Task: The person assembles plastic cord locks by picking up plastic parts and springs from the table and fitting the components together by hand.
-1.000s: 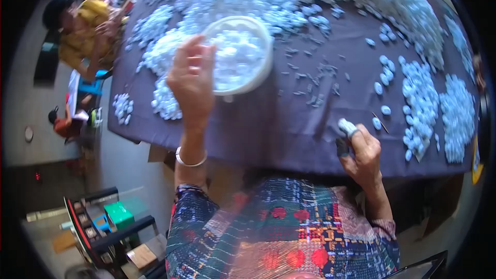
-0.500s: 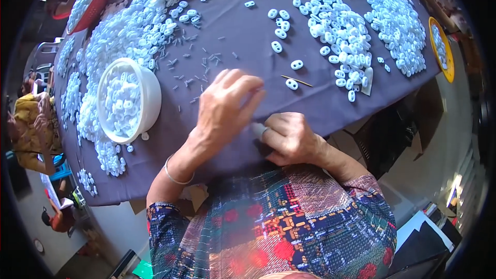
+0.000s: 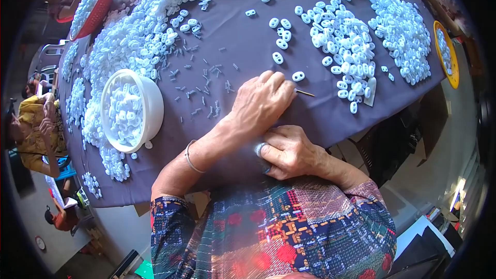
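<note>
My left hand [image 3: 264, 99] is over the middle of the table, fingers curled together and pointing down beside a thin pointed stick [image 3: 306, 93]. Whatever lies under or between those fingertips is hidden. A single white oval piece with two holes [image 3: 298, 76] lies just beyond the hand. My right hand [image 3: 290, 151] is closed in a fist near the table edge, a pale wrap or band around one finger; what it grips, if anything, does not show. Several small grey pins [image 3: 206, 75] are scattered to the left of my left hand. More white two-hole pieces [image 3: 280, 44] lie loosely farther off.
A white tub [image 3: 155, 106] full of white pieces stands at left, in front of a large heap [image 3: 121, 46]. Two piles [image 3: 346, 46] are at right, with a yellow tray [image 3: 452, 72] past them. A red basket [image 3: 101, 13] is at far left. Other people [image 3: 39, 124] sit around.
My left hand has moved right and away from me, from above the pins to beside the stick, covering the spot where a white piece lay. My right hand stays nearly in place.
</note>
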{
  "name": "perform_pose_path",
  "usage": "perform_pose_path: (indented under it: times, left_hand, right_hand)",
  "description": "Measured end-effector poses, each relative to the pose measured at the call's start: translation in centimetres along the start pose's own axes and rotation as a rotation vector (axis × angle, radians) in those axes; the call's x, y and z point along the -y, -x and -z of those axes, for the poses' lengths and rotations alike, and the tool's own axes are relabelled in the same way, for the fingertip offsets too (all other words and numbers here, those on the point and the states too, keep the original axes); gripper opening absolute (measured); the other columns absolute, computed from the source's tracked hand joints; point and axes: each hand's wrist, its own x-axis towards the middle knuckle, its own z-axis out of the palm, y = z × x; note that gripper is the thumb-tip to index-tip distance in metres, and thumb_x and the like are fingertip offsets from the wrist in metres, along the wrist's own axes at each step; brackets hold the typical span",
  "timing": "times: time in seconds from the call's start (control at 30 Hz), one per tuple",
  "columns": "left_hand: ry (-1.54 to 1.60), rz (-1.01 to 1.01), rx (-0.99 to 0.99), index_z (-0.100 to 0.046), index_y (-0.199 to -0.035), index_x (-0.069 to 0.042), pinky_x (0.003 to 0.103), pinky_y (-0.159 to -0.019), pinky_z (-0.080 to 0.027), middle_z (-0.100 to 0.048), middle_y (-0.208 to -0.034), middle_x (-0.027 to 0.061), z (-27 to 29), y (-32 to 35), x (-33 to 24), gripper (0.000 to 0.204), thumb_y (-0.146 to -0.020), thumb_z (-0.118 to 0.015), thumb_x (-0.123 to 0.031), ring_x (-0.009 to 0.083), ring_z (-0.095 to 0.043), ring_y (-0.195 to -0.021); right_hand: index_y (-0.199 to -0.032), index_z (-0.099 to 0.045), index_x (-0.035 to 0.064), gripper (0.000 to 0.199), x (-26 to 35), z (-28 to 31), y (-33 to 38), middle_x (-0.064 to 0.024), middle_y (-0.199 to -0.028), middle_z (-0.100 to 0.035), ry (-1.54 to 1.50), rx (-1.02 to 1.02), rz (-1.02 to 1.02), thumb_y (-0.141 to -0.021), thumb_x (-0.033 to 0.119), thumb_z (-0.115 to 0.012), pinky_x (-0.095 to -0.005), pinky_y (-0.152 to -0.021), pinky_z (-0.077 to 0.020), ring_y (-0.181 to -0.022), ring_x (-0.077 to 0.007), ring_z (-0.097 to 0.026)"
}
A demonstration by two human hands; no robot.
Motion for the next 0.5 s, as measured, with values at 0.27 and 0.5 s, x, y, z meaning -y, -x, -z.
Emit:
perform_pose_path:
  times: [0.27,0.5]
  left_hand:
    - [0.235,0.377,-0.072,-0.06,-0.082,-0.006,0.035,-0.057,-0.048,-0.056,-0.074,0.0082,5.2,5.3,-0.3,0.008,-0.079,-0.066,-0.01,0.026,-0.059,-0.066]
    - [0.263,0.571,0.032,-0.06,-0.082,-0.002,0.033,-0.055,-0.045,-0.056,-0.071,0.0091,9.0,11.0,-1.1,0.009,-0.077,-0.067,-0.005,0.0233,-0.056,-0.061]
  right_hand:
    - [-0.081,-0.06,-0.0026,0.027,-0.2,0.3,-0.2,-0.0088,-0.065,-0.051,-0.05,0.028,-0.006,-0.059,0.011,-0.069,-0.0359,-0.048,-0.0457,-0.053,-0.0245,-0.054]
    - [-0.086,-0.06,-0.0072,0.022,-0.5,0.2,-0.3,-0.0077,-0.063,-0.051,-0.05,0.005,-0.008,-0.067,0.002,-0.067,-0.0327,-0.046,-0.0438,-0.05,-0.022,-0.053]
